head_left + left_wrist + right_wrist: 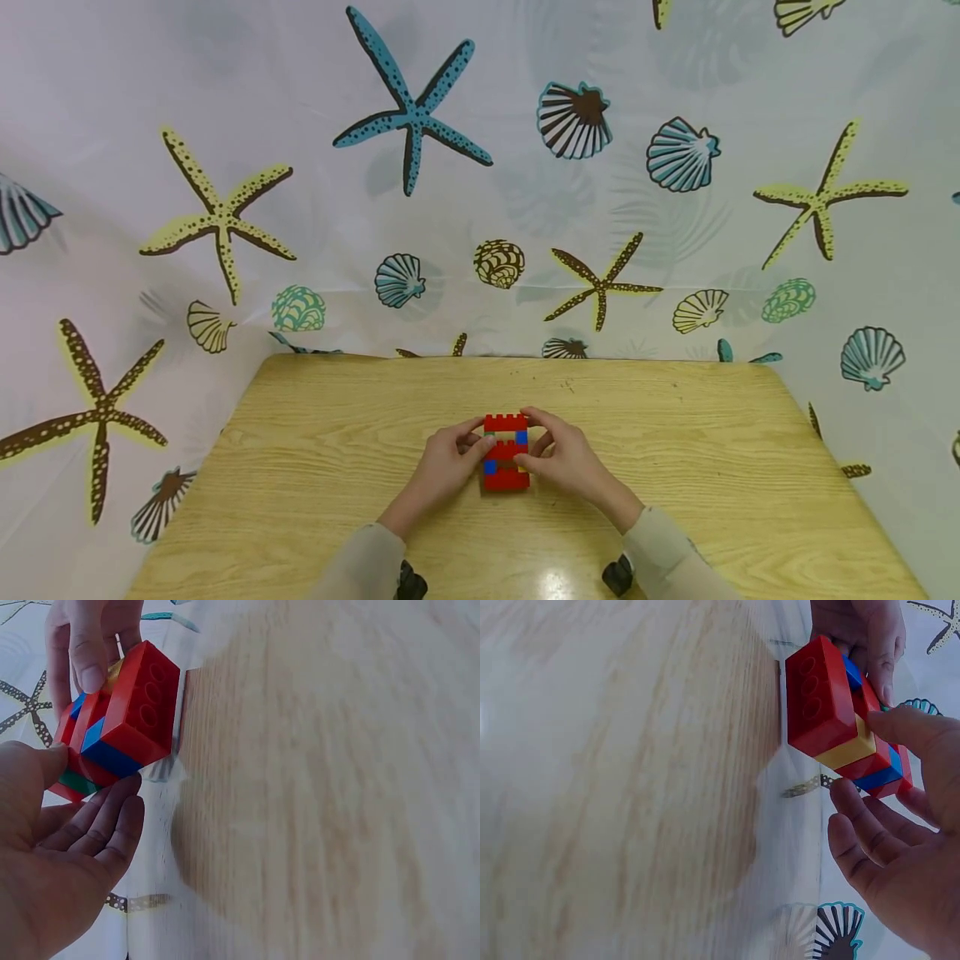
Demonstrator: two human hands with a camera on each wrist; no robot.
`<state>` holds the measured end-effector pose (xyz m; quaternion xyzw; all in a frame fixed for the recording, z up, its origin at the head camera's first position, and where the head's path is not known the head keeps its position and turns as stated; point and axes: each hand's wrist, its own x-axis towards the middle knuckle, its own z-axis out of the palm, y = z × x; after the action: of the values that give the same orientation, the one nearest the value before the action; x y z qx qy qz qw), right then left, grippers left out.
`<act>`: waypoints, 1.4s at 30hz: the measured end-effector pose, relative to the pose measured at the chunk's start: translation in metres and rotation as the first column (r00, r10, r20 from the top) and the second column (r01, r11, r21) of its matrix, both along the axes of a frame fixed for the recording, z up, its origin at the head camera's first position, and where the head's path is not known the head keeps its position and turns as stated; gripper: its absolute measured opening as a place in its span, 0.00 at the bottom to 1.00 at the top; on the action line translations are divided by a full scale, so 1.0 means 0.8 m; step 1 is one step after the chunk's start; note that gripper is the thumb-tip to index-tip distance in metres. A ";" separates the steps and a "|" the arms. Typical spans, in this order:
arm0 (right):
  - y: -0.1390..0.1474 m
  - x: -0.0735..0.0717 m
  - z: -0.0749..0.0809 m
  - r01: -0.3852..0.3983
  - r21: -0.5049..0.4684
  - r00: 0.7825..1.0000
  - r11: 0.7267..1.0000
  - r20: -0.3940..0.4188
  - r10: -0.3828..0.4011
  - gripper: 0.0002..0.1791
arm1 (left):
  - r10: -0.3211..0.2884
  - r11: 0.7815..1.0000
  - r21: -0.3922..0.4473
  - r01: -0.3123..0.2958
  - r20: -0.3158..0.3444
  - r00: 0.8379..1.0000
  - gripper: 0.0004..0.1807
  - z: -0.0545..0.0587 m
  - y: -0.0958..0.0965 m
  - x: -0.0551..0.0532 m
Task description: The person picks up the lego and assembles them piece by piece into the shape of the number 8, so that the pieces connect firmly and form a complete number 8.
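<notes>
A stack of toy building bricks (506, 481) is held between both hands over the table. Three red layers show, the lowest with hollow round tubes on its underside. Small bricks sit between the layers: a blue brick (112, 754) and a green brick (77, 782) on the left side, a yellow brick (849, 748) and another blue brick (881, 774) on the right. My left hand (444, 467) grips the left side, thumb near the green brick. From the right, my right hand (573, 462) grips it with the thumb on the near face and fingers along the side.
The wood-grain table (337, 500) spreads out around the hands. A white cloth (480, 208) printed with starfish and shells hangs behind it and at both sides. Dark wrist devices (618, 575) sit at the sleeves.
</notes>
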<state>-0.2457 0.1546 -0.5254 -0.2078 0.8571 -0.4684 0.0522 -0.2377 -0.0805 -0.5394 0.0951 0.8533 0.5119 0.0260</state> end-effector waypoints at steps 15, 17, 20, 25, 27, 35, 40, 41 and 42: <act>-0.001 -0.004 -0.006 -0.039 0.162 0.999 0.986 -0.005 0.040 0.54 | -0.081 0.970 -0.236 0.053 -0.110 0.991 0.39 -0.007 0.007 -0.001; 0.000 -0.007 -0.006 -0.035 0.183 0.999 0.982 -0.008 0.037 0.54 | -0.117 0.950 -0.300 0.082 -0.100 0.988 0.41 -0.008 0.005 -0.001; 0.001 -0.012 -0.006 -0.038 0.212 0.999 0.977 -0.010 0.041 0.55 | -0.149 0.919 -0.381 0.106 -0.087 0.985 0.43 -0.008 0.003 -0.001; 0.003 -0.015 -0.005 -0.052 0.244 0.999 0.968 0.007 0.051 0.55 | -0.173 0.892 -0.434 0.127 -0.068 0.982 0.43 -0.006 0.001 -0.004; 0.003 -0.014 -0.003 -0.054 0.263 0.998 0.963 0.002 0.055 0.54 | -0.185 0.883 -0.452 0.130 -0.078 0.980 0.42 -0.006 0.000 -0.005; 0.004 -0.011 -0.005 -0.045 0.407 0.995 0.913 -0.063 0.077 0.49 | -0.236 0.822 -0.549 0.149 -0.091 0.968 0.40 -0.010 -0.001 -0.006; 0.004 -0.012 -0.009 -0.055 0.452 0.993 0.890 -0.069 0.096 0.48 | -0.231 0.797 -0.588 0.137 -0.088 0.969 0.41 -0.009 0.000 -0.004; 0.005 -0.012 -0.010 -0.056 0.454 0.993 0.889 -0.069 0.098 0.48 | -0.230 0.794 -0.593 0.134 -0.090 0.969 0.42 -0.008 0.000 -0.003; 0.006 -0.012 -0.011 -0.056 0.455 0.993 0.888 -0.067 0.098 0.47 | -0.228 0.790 -0.599 0.131 -0.088 0.970 0.42 -0.008 0.000 -0.003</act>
<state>-0.2554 0.1591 -0.5339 -0.2443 0.9351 -0.2439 0.0797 -0.2398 -0.0805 -0.5455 0.2029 0.9561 0.2084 0.0361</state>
